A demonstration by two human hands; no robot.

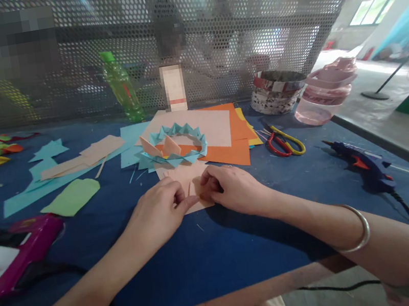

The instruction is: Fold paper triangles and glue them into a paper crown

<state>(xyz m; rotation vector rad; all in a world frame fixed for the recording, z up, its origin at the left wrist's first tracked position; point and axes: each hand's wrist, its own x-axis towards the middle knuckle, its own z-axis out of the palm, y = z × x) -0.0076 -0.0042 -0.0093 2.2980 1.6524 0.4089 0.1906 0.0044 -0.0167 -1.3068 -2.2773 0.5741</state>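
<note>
A sheet of peach paper (178, 177) lies on the blue table, and a crease or raised edge shows in it between my hands. My left hand (163, 200) has its thumb and curled fingers closed on the paper's left side. From the right, my right hand (233, 187) pinches the same paper, its fingertips partly hidden. Just beyond is a ring of pointed light-blue paper (199, 146), with two peach folded points (171, 146) standing at its front left. Orange paper (234, 156) and a pale peach sheet (204, 126) lie beneath and behind the ring.
Red-and-yellow scissors (284, 141) and a blue glue gun (365, 163) lie to the right. A newspaper-covered container (276, 94) and pink bottle (329, 92) stand behind them. Left are paper scraps (72, 197), a magenta-edged object (43, 240) and a green bottle (123, 91).
</note>
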